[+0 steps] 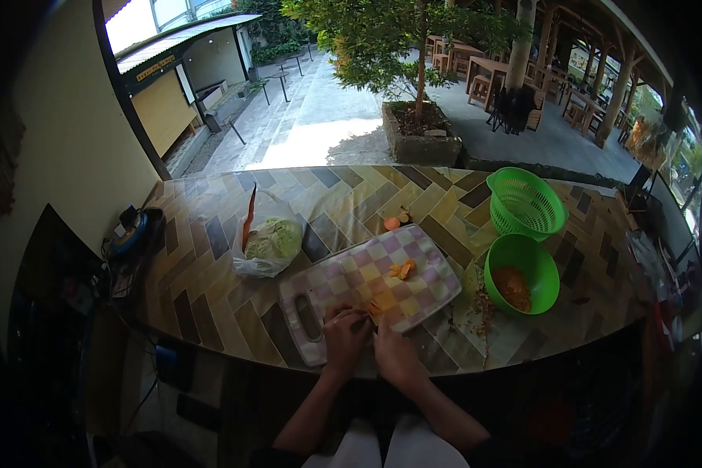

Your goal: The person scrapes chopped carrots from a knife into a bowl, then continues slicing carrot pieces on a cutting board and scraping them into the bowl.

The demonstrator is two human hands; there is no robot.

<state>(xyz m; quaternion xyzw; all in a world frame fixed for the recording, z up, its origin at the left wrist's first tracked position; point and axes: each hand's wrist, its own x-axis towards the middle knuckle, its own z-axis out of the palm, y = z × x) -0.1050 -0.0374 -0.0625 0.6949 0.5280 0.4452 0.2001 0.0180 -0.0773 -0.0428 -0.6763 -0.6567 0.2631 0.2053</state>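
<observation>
A checkered cutting board [343,274] lies near the front edge of the table. At its lower edge, my left hand [346,334] has its fingers curled beside small orange pieces [375,308]. My right hand [394,355] is closed just to the right, close to the left one; a dark, thin thing shows between the hands, too small to make out. Farther up the board sits a small pile of orange chunks [402,269]. Beyond the board's far edge lie orange end pieces [392,223].
A plastic bag with a cabbage [274,239] stands left of the board. On the right are a green colander [527,204] and a green bowl [544,274] with orange contents. Peel scraps [482,308] lie between board and bowl. Dark items sit at the table's left end.
</observation>
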